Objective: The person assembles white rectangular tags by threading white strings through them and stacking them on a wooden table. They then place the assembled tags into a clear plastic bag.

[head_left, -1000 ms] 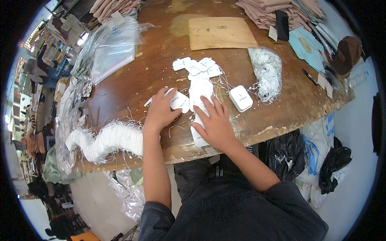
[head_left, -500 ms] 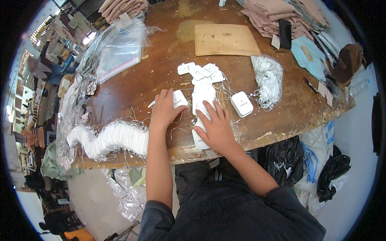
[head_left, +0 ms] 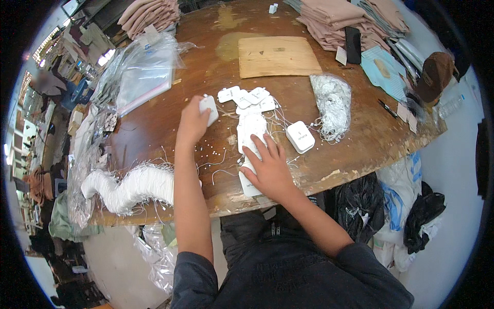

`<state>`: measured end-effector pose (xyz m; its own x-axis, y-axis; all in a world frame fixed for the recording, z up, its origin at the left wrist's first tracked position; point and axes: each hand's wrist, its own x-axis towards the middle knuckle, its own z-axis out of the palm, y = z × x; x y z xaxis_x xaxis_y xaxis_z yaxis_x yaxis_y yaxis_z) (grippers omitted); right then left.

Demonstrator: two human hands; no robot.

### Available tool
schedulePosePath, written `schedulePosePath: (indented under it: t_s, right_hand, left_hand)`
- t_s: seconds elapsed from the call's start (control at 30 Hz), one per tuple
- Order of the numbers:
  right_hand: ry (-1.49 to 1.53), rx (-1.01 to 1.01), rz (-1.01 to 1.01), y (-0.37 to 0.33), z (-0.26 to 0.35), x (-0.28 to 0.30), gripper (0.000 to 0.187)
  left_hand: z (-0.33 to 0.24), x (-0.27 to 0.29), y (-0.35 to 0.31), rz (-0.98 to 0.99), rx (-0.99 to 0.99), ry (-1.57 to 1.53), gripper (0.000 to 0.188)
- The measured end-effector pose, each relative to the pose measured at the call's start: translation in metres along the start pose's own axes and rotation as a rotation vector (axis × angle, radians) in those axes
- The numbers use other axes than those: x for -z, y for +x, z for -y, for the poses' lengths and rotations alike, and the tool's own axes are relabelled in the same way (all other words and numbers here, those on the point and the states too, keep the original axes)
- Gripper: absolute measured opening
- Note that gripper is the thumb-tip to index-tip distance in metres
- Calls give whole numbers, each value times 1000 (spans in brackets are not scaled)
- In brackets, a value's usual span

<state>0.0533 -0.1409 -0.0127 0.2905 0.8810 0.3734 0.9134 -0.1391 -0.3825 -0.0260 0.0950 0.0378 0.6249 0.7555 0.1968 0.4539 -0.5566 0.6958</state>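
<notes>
Between the fingers and thumb of my left hand (head_left: 192,122) is a stack of white hang tags (head_left: 209,109), lifted off the table. My right hand (head_left: 268,167) lies with its fingers spread over a column of overlapping white tags (head_left: 252,126). More loose tags (head_left: 252,97) with white strings lie just beyond that column. Right of it sits a neat block of white tags (head_left: 300,137). A long, curving row of tags standing on edge (head_left: 136,188), fringed with strings, lies left of my left forearm, which hides its right end.
A bag of white strings (head_left: 331,107) lies right of the tags. Farther off are a tan board (head_left: 279,56), clear plastic bags (head_left: 146,85), folded pink garments (head_left: 334,23), a black phone (head_left: 353,45) and a brown cap (head_left: 435,80). Tiny white bits dot the wooden table (head_left: 154,121).
My left hand has moved left and away from me, raising the tag stack and uncovering scattered white bits. My right hand stays on the tag column. The whole view has shifted slightly.
</notes>
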Motion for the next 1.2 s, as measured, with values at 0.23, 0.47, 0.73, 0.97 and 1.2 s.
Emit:
schedulePosePath:
  t_s: [0.23,0.47,0.73,0.97,1.2]
  right_hand:
    - [0,8,-4,0,1,2,47]
    - [16,6,-28,0,2,4,47]
    - [243,-34,-226,-3,-13,-2,37]
    - [460,-119,-359,-4,-15,11,40]
    - [712,-281,-256,-26,17,7,46]
  left_hand:
    - [-24,29,16,-301,-10,-177,33]
    - [-52,15,-86,-132,-59,-658,49]
    - [-58,-41,-184,-69,208,-766,47]
    - [-54,-59,-192,-112,-9,-33,52]
    - [-58,-83,-188,-113,36,-258,61]
